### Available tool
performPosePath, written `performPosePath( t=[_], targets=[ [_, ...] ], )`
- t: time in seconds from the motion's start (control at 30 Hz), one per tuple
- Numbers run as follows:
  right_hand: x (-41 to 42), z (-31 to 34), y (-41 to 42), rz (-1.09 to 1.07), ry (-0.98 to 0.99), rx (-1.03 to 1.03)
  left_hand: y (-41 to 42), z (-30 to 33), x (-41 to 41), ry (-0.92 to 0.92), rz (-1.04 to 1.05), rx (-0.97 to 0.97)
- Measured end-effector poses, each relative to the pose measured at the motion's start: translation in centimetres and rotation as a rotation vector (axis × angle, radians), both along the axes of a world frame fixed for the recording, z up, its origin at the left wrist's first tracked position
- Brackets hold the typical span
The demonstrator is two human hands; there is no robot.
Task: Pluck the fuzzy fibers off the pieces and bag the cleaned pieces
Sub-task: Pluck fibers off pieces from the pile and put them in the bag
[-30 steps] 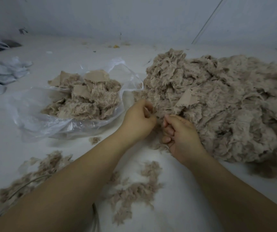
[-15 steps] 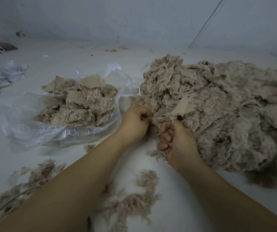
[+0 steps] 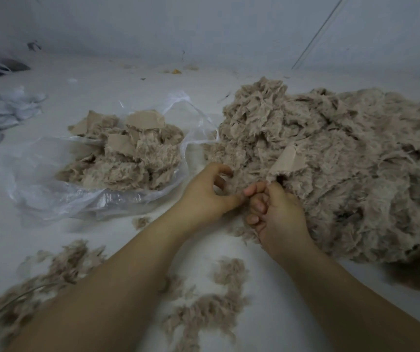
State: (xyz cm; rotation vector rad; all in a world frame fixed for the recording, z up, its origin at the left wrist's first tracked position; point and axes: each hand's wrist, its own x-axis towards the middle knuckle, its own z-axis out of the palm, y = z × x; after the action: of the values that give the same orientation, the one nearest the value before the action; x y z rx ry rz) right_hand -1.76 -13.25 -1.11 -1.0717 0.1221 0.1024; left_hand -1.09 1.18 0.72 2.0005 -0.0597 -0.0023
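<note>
A big heap of beige fuzzy pieces [image 3: 330, 163] covers the right side of the white surface. My right hand [image 3: 277, 217] grips a fuzzy piece [image 3: 286, 160] at the heap's near left edge, fingers curled round its lower end. My left hand [image 3: 209, 194] sits just left of it, fingers curled, thumb tip against the right hand's fingers; whether it pinches fibers I cannot tell. A clear plastic bag [image 3: 59, 196] lies open at left with a pile of cleaned pieces [image 3: 127, 156] on it.
Plucked fuzz [image 3: 214, 306] lies scattered near the front between my forearms, and more fuzz [image 3: 34, 285] at the front left. Pale crumpled bags or cloth [image 3: 3, 110] lie at the far left. A wall [image 3: 204, 24] stands behind the surface.
My left hand has drawn back a little from the piece toward me and its thumb now meets the right hand's fingers. The right hand keeps its grip at the heap's edge.
</note>
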Motion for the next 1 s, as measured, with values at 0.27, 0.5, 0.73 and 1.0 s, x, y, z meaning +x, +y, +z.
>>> performPosePath(
  t=[0.27,0.5,0.73,1.0],
  targets=[
    [0.1,-0.2,0.0,-0.01,0.009,-0.027,1.8,-1.8,-0.3,-0.149,0.271,-0.326],
    [0.1,-0.3,0.0,0.11,-0.074,-0.216,1.3,-1.4,-1.2,-0.092,-0.018,-0.596],
    [-0.1,-0.2,0.0,0.175,-0.119,-0.396,1.0,-1.0,-1.3,-0.069,0.033,-0.643],
    [-0.3,0.1,0.1,0.217,-0.144,-0.39,0.8,-1.3,-1.7,-0.05,-0.047,-0.51]
  ],
)
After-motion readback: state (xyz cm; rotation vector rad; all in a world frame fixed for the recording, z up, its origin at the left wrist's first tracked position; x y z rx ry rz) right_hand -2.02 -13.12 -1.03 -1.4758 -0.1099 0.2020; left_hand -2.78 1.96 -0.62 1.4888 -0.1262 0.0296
